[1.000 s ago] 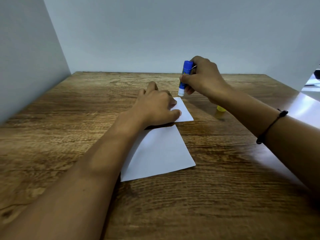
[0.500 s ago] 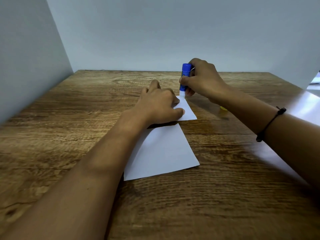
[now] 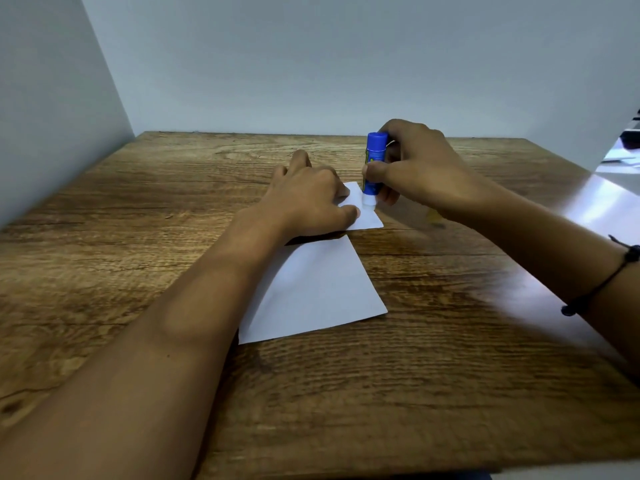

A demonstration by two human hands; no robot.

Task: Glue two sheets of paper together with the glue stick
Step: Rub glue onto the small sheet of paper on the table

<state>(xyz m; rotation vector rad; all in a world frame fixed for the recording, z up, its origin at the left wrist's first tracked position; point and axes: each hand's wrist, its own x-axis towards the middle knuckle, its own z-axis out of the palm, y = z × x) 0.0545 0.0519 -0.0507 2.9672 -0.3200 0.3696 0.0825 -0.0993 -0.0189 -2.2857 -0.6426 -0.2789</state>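
While the left hand (image 3: 308, 199) presses flat on the far white sheet (image 3: 363, 216), the right hand's (image 3: 419, 168) grip pinches the upright blue glue stick (image 3: 373, 168), tip touching that sheet. At 6 o'clock from it, a nearer white sheet (image 3: 318, 292) lies on the wooden tabletop (image 3: 450, 393).

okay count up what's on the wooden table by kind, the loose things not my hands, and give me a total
White paper sheets: 2, far sheet, near sheet
Blue glue stick: 1
Yellow object behind right forearm, blurred: 1
Total: 4
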